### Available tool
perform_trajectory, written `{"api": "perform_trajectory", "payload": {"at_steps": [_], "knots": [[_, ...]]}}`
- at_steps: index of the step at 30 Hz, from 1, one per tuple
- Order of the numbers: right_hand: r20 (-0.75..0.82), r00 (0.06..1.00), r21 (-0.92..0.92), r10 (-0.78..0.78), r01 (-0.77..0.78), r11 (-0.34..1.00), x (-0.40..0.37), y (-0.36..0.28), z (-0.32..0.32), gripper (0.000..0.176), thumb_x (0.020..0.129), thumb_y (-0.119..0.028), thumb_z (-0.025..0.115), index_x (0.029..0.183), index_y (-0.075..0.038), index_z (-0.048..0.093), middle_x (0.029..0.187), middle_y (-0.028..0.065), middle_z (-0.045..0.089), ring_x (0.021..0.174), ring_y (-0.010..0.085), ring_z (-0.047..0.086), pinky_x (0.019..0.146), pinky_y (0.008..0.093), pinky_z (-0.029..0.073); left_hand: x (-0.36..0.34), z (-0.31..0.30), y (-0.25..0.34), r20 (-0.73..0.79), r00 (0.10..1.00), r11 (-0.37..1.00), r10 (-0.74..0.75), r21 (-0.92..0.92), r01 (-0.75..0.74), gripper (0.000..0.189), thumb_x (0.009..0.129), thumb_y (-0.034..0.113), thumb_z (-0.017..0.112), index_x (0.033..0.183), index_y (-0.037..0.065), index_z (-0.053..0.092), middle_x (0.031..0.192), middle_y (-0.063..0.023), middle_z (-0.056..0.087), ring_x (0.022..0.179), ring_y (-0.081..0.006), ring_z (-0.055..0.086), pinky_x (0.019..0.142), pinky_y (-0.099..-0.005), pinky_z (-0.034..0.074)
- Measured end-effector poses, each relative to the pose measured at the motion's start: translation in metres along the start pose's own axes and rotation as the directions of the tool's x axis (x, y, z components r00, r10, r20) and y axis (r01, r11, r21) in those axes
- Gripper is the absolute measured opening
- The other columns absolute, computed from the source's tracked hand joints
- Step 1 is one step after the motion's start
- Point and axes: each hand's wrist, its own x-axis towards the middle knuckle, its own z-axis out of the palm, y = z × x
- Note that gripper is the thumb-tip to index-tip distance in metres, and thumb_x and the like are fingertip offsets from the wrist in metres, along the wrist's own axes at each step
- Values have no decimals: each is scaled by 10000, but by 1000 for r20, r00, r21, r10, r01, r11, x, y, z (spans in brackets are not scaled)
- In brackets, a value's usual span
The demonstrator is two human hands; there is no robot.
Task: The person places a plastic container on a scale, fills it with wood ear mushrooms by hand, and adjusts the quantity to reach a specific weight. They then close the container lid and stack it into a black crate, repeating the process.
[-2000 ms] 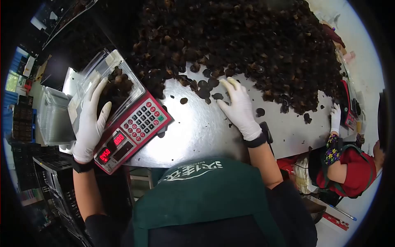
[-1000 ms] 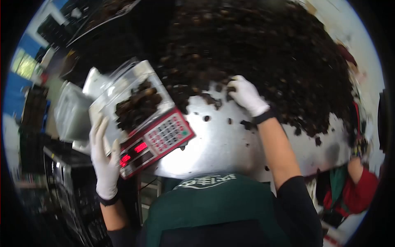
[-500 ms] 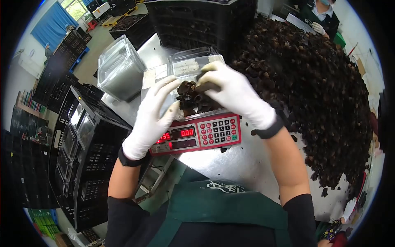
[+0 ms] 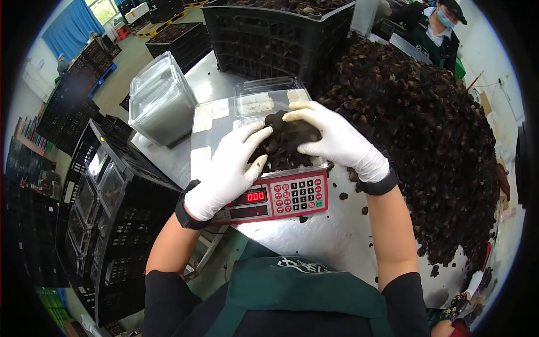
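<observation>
A heap of dark wood ear mushrooms [image 4: 285, 140] sits in a clear plastic box, mostly hidden by my hands, on the red-fronted scale [image 4: 297, 194]. Its visible display reads 0.00. My left hand [image 4: 229, 167], in a white glove, curves along the left side of the heap, fingers and thumb apart. From the right, my gloved right hand [image 4: 341, 137] rests its spread fingers and thumb against the mushrooms. Behind the heap, a clear lid [image 4: 269, 90] stands over the scale's plate [image 4: 205, 135].
Loose mushrooms form a large pile [image 4: 418, 129] on the metal table [image 4: 281, 227] to the right. Stacked clear boxes [image 4: 160, 101] stand at left. A filled black crate [image 4: 264, 48] is behind, another crate [image 4: 120, 224] at lower left. A masked co-worker [image 4: 435, 33] stands beyond the pile.
My right hand has moved down and right, and its fingers have spread from the mushroom piece they held. My left hand has shifted right and down against the heap. The view has tilted slightly.
</observation>
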Motion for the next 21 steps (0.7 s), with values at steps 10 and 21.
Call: {"api": "perform_trajectory", "payload": {"at_steps": [10, 21], "knots": [[-185, 902, 362, 389, -305, 881, 11, -10, -14, 383, 892, -205, 765, 1160, 56, 683, 999, 83, 731, 822, 101, 651, 713, 261, 547, -1, -51, -1, -133, 989, 988, -61, -150, 41, 425, 906, 110, 642, 1321, 37, 589, 1379, -153, 561, 1352, -312, 489, 1136, -398, 362], [-144, 988, -155, -53, 30, 987, -3, -11, 40, 290, 837, -71, 685, 1127, -64, 666, 1212, 115, 626, 1159, 290, 595, 1011, 382, 476, -10, -84, -2, -175, 965, 963, -193, -224, 152, 398, 968, 211, 624, 1352, 112, 595, 1352, -83, 592, 1267, -209, 550, 1098, -364, 414]]}}
